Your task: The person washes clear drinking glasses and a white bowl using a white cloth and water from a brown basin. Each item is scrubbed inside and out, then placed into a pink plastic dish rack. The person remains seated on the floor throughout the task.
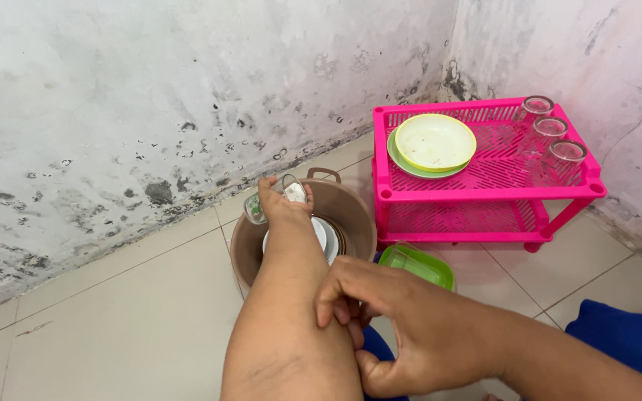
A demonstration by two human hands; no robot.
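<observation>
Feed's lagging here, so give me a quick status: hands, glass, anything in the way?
Left hand grips clear glass over brown basin. Right hand rests on left forearm, holds nothing. Plates in basin below.

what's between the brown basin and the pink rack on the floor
Nothing: in the head view the brown basin sits right against the pink rack, no bare floor showing between them. A green container lies just in front of that spot.
</observation>
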